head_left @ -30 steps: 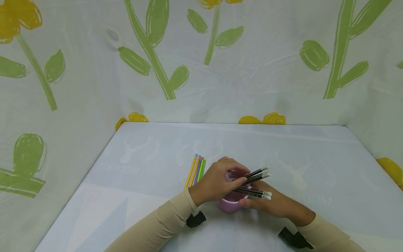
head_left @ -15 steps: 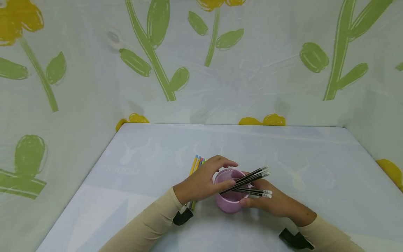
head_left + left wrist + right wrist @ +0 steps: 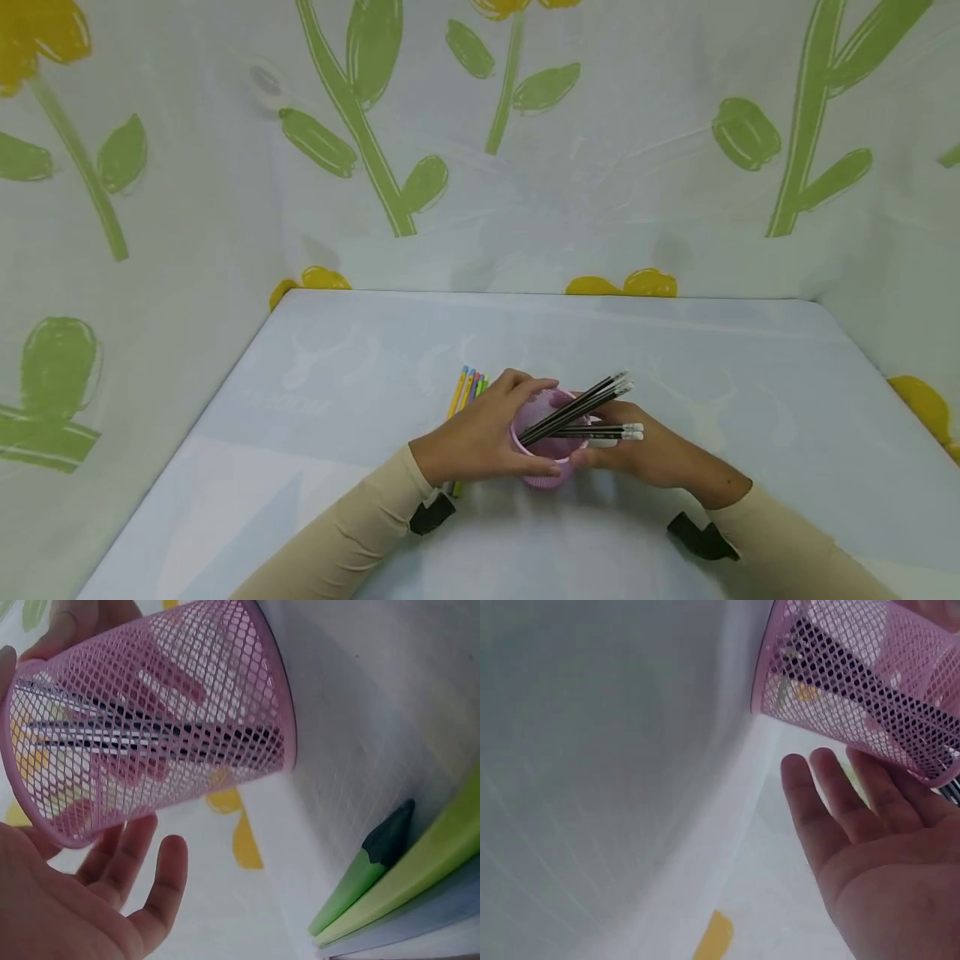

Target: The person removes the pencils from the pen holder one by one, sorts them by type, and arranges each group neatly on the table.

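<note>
Both hands hold a pink mesh pencil cup (image 3: 225, 660) by its upper part. In the head view my left hand (image 3: 483, 437) spans the left side of the rim, its thumb in front and fingers behind. On the other side my right hand (image 3: 648, 450) grips near the rim with its thumb in front; the right wrist view shows several of its fingers stretched along the mesh. Several black pencils (image 3: 573, 410) with white ends lean in the cup towards the right. The left wrist view shows them through the mesh, down to the cup's base.
Coloured pencils (image 3: 459, 396) in yellow, blue and green lie on the table (image 3: 360, 350) left of the cup, partly hidden by the left hand. A green one (image 3: 356, 881) lies point up close to the cup in the left wrist view. Flower-printed cloth (image 3: 600, 200) encloses the table.
My left hand has let go of the black pencils, drawn back left and taken hold of the cup's rim. The cup has shifted slightly up in the head view, pencils inside.
</note>
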Available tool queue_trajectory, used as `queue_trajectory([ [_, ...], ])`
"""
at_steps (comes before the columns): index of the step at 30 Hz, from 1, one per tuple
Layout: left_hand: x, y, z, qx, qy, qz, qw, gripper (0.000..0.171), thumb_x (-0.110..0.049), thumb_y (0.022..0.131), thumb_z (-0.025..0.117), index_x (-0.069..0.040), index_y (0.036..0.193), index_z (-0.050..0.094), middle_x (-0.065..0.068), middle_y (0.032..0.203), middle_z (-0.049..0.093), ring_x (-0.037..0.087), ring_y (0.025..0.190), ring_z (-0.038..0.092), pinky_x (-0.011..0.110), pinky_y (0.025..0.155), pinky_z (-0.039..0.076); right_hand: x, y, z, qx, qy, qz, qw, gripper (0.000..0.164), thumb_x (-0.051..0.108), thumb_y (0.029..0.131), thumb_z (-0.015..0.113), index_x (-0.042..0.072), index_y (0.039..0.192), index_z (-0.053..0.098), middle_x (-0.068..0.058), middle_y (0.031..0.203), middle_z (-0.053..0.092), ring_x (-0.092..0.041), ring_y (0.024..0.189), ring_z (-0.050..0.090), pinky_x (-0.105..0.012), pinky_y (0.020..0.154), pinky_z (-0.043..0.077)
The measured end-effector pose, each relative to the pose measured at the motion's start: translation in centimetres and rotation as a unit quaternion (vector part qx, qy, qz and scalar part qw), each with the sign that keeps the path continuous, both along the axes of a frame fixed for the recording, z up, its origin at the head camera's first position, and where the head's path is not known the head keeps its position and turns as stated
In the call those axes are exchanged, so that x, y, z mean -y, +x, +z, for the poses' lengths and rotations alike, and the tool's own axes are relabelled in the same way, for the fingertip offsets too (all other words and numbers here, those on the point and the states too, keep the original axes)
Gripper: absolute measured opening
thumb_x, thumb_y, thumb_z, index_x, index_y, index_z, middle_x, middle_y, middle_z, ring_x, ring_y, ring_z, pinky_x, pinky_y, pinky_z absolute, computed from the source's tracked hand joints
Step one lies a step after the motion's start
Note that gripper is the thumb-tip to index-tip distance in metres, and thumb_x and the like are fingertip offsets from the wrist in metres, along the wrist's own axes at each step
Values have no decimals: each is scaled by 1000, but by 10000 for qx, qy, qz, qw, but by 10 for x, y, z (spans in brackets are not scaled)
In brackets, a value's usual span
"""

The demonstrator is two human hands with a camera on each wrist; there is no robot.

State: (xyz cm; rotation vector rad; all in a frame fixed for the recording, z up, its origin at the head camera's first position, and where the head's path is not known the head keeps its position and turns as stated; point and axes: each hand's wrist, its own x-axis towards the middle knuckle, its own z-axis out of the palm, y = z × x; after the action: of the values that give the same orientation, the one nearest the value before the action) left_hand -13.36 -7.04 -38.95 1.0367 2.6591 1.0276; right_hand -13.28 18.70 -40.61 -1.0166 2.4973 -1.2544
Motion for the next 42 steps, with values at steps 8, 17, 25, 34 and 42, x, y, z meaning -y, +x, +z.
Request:
queue_trajectory([
  [8,-4,-2,-2,327,74,575,9978,99,-56,74,83,-24,154,36,4,132,44,16,115,54,33,101,48,4,4,7,108,-17,-904,9958,50,30,85,80,5,124,61,-8,120,68,-22,109,68,-36,90,58],
  [17,-5,-4,-7,706,217,257,9969,97,-57,79,79,-24,154,29,-1,138,50,14,125,51,38,106,45,1,20,14,965,-345,-1885,9767,38,28,89,77,9,112,52,-12,106,63,-19,88,67,-27,70,55],
  [25,-6,-4,-6,831,229,199,9961,97,-58,80,77,-23,155,26,-2,140,49,13,127,50,39,108,44,8,31,16,584,-592,-2292,9698,25,25,90,76,11,101,59,-7,94,71,-21,77,68,-28,64,53],
  [34,-3,-4,-6,836,225,238,9960,96,-59,79,78,-29,154,26,-1,139,49,14,128,50,40,108,44,12,31,17,-28,-702,-2515,9653,15,21,91,74,13,97,63,-5,95,72,-14,77,71,-26,59,48],
  [42,-1,-5,-7,878,293,312,9952,99,-57,77,80,-25,154,28,-3,138,50,12,128,50,39,108,44,11,28,14,-666,-799,-2651,9586,12,14,91,73,11,99,64,-1,94,70,-2,82,67,-23,67,54],
])
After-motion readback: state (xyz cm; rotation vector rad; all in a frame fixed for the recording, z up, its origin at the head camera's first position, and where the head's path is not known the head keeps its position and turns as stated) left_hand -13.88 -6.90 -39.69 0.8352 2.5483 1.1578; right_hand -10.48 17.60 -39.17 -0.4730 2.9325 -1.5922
